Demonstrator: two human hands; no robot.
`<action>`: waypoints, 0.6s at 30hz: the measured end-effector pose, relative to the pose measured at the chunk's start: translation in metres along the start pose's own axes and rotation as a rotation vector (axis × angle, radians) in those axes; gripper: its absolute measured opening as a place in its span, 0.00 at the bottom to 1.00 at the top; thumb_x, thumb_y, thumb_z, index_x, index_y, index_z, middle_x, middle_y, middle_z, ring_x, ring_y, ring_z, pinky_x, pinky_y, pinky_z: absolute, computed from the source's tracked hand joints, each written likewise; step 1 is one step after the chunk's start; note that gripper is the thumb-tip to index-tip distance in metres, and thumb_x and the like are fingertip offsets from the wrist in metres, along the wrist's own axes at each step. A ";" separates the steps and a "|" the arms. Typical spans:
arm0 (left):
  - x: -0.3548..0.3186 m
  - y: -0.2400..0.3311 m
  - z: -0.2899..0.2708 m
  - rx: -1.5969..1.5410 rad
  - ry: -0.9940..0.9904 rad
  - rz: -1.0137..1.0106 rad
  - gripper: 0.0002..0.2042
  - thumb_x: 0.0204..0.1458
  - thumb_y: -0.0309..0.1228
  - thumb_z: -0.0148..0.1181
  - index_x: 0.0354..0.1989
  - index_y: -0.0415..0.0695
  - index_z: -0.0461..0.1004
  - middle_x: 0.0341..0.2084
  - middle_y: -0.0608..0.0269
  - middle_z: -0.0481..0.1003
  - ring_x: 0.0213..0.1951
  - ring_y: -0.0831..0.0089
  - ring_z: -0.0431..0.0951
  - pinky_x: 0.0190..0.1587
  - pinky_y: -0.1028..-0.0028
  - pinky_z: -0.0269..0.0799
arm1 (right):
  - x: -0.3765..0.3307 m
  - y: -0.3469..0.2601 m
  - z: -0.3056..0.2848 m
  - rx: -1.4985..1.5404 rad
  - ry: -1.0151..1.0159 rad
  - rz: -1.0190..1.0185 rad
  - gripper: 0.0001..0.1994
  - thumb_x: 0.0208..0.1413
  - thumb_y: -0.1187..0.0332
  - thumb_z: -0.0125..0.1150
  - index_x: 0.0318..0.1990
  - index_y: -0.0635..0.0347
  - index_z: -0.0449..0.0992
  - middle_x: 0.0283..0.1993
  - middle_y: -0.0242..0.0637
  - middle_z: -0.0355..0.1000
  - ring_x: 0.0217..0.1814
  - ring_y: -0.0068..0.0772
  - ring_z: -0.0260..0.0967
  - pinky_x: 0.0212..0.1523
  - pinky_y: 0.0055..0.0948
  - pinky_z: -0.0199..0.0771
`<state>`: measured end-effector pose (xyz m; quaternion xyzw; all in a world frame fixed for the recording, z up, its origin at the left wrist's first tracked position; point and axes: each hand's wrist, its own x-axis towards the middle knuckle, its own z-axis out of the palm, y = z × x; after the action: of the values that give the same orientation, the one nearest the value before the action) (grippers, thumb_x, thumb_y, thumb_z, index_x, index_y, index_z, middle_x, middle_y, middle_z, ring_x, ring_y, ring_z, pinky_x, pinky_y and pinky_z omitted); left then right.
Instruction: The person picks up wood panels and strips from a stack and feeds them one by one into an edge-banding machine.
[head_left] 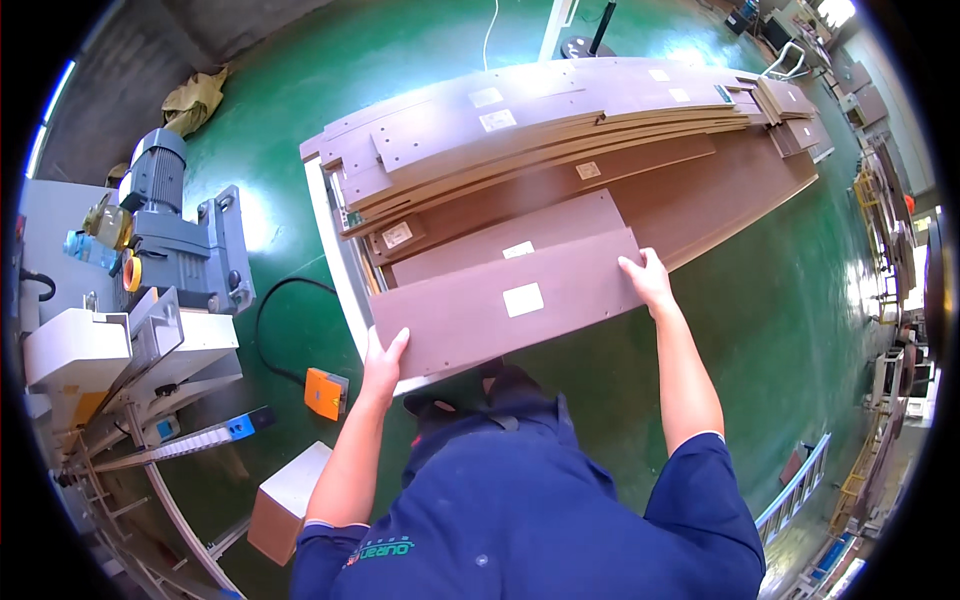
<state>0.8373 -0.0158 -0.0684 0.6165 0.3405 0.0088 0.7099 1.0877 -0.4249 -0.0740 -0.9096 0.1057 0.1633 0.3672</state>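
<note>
Between my two hands is a long mauve-brown board (pixel 450 320) with a white label on its face. My left hand (pixel 384 366) grips its near left corner, thumb on top and the fingers hidden beneath. At the board's right end my right hand (pixel 650 280) is closed on the edge, thumb on the upper face. Just beyond it lies a similar labelled panel (pixel 570 225), partly covered by the held one. Farther back, a stack of brown boards (pixel 440 150) runs along the white-framed table (pixel 335 250).
Left stands a machine with a grey motor (pixel 160 170) and white housings (pixel 80 345). An orange box (pixel 325 393) with a black cable and a white-topped block (pixel 290 490) are on the green floor. Smaller boards (pixel 785 100) are stacked at the table's far right; a ladder-like frame (pixel 795 490) lies lower right.
</note>
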 end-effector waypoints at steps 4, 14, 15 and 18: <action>0.045 -0.010 0.029 0.253 0.102 0.041 0.31 0.55 0.42 0.57 0.61 0.34 0.57 0.58 0.44 0.60 0.59 0.56 0.64 0.63 0.64 0.58 | 0.043 -0.022 -0.002 -0.092 0.122 -0.119 0.35 0.49 0.53 0.65 0.58 0.70 0.62 0.56 0.58 0.67 0.58 0.52 0.66 0.57 0.41 0.67; 0.080 -0.042 0.071 0.724 0.303 0.090 0.41 0.54 0.43 0.60 0.67 0.30 0.45 0.64 0.34 0.50 0.66 0.46 0.53 0.68 0.61 0.50 | 0.096 -0.006 0.036 -0.259 0.047 -0.124 0.39 0.53 0.51 0.62 0.66 0.64 0.53 0.66 0.52 0.57 0.67 0.52 0.56 0.65 0.42 0.58; 0.080 -0.043 0.071 0.720 0.325 0.085 0.41 0.54 0.42 0.60 0.66 0.29 0.45 0.64 0.34 0.50 0.66 0.46 0.54 0.68 0.61 0.50 | 0.099 -0.002 0.037 -0.261 0.041 -0.129 0.39 0.53 0.51 0.62 0.66 0.64 0.53 0.66 0.52 0.57 0.67 0.52 0.56 0.65 0.42 0.58; 0.079 -0.047 0.067 0.706 0.335 0.104 0.41 0.53 0.41 0.61 0.67 0.31 0.46 0.64 0.36 0.54 0.65 0.47 0.57 0.66 0.61 0.53 | 0.099 -0.001 0.037 -0.211 0.055 -0.182 0.38 0.54 0.53 0.63 0.66 0.64 0.53 0.65 0.52 0.58 0.67 0.51 0.57 0.65 0.40 0.59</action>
<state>0.9116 -0.0518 -0.1468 0.8292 0.4021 0.0276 0.3873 1.1710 -0.4053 -0.1353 -0.9531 0.0150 0.1144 0.2798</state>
